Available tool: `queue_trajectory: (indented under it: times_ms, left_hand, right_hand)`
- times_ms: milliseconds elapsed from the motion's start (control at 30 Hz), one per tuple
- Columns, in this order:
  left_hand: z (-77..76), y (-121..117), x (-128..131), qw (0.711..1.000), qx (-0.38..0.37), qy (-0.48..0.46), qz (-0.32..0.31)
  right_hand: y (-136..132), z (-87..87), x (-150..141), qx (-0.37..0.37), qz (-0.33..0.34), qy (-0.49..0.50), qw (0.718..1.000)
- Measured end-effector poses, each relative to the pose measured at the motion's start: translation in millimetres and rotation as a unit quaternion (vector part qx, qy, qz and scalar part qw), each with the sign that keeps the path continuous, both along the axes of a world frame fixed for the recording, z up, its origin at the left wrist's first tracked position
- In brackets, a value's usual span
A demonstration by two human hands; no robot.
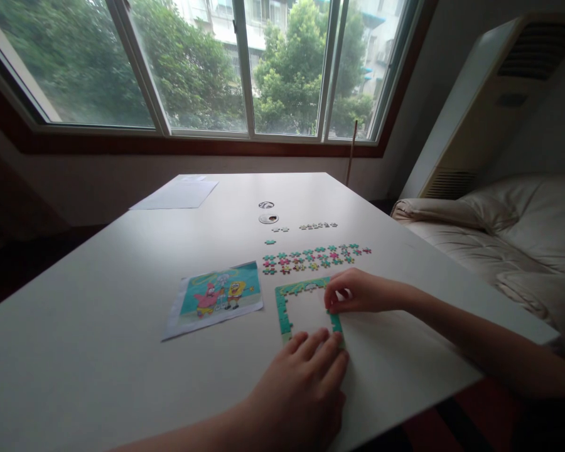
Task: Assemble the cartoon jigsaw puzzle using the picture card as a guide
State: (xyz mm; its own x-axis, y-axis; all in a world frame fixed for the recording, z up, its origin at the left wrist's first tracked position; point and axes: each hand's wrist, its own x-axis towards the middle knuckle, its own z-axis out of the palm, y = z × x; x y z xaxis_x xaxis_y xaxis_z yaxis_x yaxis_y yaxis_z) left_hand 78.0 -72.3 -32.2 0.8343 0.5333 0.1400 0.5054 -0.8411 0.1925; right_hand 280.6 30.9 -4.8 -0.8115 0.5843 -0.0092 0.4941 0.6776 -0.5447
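Observation:
A jigsaw border (pixel 283 314) of green and teal pieces forms a rectangle on the white table, its middle showing bare tabletop. My left hand (pixel 306 383) lies over the border's near edge, fingers stretched out and hiding most of that side. At the upper right of the border, my right hand (pixel 358 292) has thumb and forefinger pinched on a jigsaw piece that the fingertips mostly hide. Rows of loose jigsaw pieces (pixel 308 266) lie just beyond the border. To its left is a printed cartoon picture (pixel 221 295) with a pink and a yellow figure.
Farther back on the white table (pixel 98 295) are more loose pieces (pixel 317 225), a single teal piece (pixel 270 242) and two round discs (pixel 268 218). White paper sheets (pixel 176 193) lie at the far left corner. A pale sofa (pixel 532 226) stands along the right side.

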Motion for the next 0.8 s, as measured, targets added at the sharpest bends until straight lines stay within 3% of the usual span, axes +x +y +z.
queue_trajectory:
  times_ms: [433,600,800]
  left_hand:
    - [1.2,-0.7,0.1,1.0,-0.002,-0.002,0.005]
    - [5.5,-1.4,0.5,1.0,-0.011,0.005,0.008]
    - [6.1,-0.8,0.0,1.0,0.003,0.001,0.005]
  right_hand:
    - [-6.1,6.8,4.1,0.069,0.066,-0.041,0.995]
    - [-6.4,13.9,7.2,0.06,0.086,-0.052,0.993]
    - [-3.8,6.6,5.2,0.048,0.097,-0.033,0.994]
